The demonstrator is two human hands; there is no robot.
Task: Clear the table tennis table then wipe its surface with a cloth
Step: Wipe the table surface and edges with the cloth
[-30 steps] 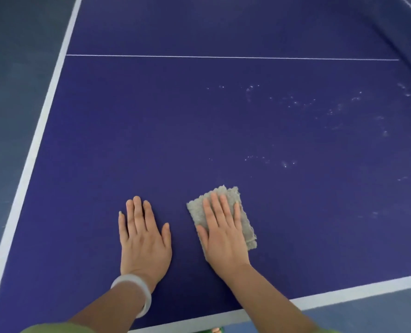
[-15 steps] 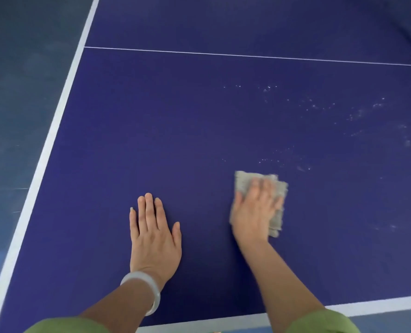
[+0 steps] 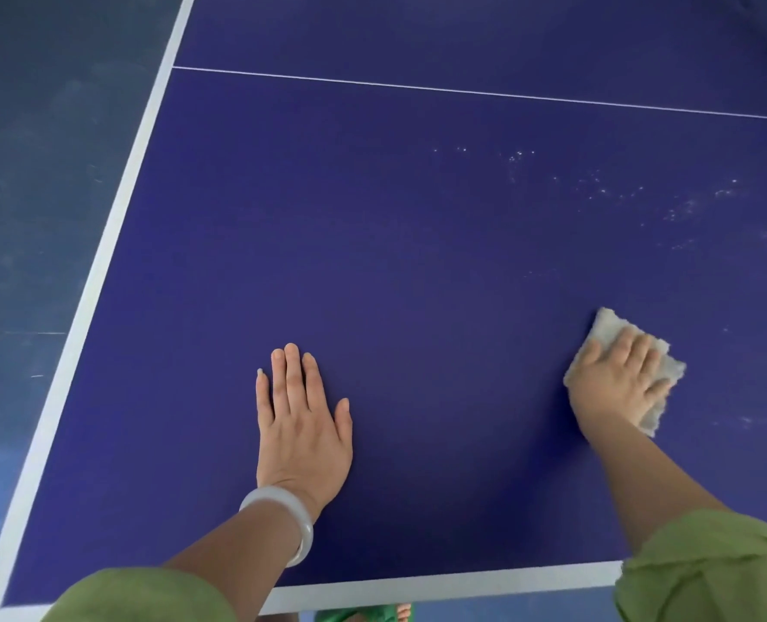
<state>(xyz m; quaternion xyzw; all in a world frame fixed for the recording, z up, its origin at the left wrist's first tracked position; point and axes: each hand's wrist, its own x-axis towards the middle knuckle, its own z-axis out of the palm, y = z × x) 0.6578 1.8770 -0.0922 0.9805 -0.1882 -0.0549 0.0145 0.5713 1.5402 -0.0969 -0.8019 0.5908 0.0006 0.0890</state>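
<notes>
Table: the blue table tennis table [image 3: 417, 262] is seen from its near end; its surface is bordered by a white band [image 3: 103, 262] and crossed by a thin white line [image 3: 462, 89]
Cloth: a pale folded cloth [image 3: 662, 368] is laid flat on the table surface at the right side, not far from the near edge; most of it is covered by the right hand, and its corners are seen beyond the fingers
Right hand: the right hand [image 3: 615, 379] is pressed palm down on the cloth, the fingers spread apart and nearly straight; the cloth is not clamped
Left hand: the left hand [image 3: 301, 424] is laid flat on the bare surface, fingers straight and close together, thumb apart; nothing is held, and it is well apart from the cloth
Specks: small white specks [image 3: 597, 186] are scattered on the surface beyond the cloth
Wrist: a pale bangle [image 3: 283, 514] is worn on the left wrist
Sleeves: green sleeves [image 3: 709, 572] are seen on both forearms
Floor: a dark floor [image 3: 36, 172] is seen at the left of the table
</notes>
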